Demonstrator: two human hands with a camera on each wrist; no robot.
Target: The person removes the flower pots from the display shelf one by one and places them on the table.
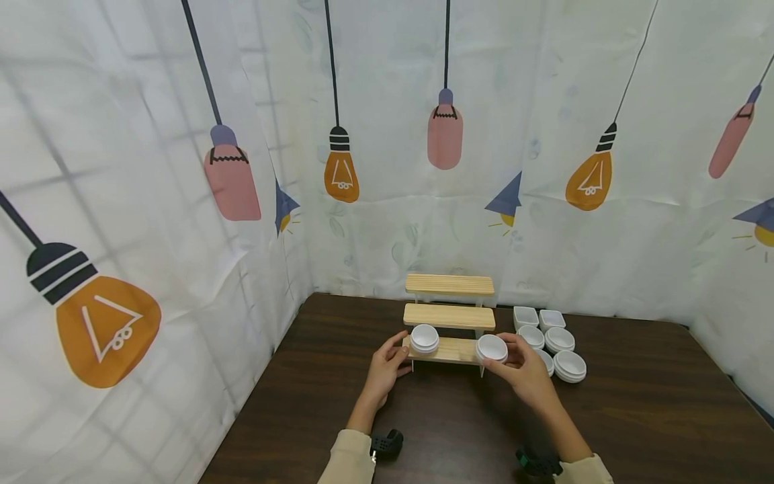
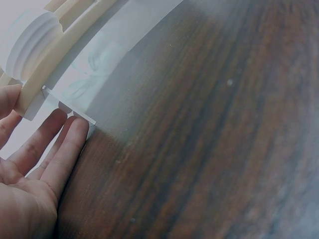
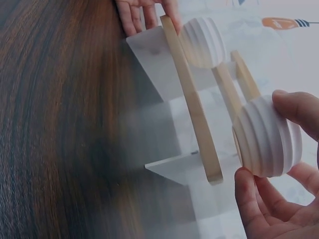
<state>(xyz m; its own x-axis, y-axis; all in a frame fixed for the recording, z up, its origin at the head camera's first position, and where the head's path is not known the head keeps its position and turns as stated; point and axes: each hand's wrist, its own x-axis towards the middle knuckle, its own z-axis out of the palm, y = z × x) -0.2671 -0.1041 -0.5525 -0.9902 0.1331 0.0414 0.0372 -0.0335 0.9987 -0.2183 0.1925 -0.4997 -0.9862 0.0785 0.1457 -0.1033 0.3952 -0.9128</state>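
A three-tier stand [image 1: 455, 349] has light wooden boards on clear supports. At the left end of its lowest board, my left hand [image 1: 382, 370] pinches the board's end, with the other fingers reaching below beside the clear support [image 2: 70, 103]. Close to those fingers, a stack of white round bowls [image 1: 424, 339] sits on the board. My right hand [image 1: 529, 373] grips a second stack of white bowls [image 3: 266, 139] between thumb and fingers, at the right end of the same board. Ridged rims show on both stacks in the right wrist view.
To the stand's right, several stacks of white round bowls [image 1: 570, 366] and two square white dishes [image 1: 525, 316] stand close together on the dark wooden table [image 1: 653, 403]. A white curtain [image 1: 387, 235] printed with lamps hangs behind and along the left side.
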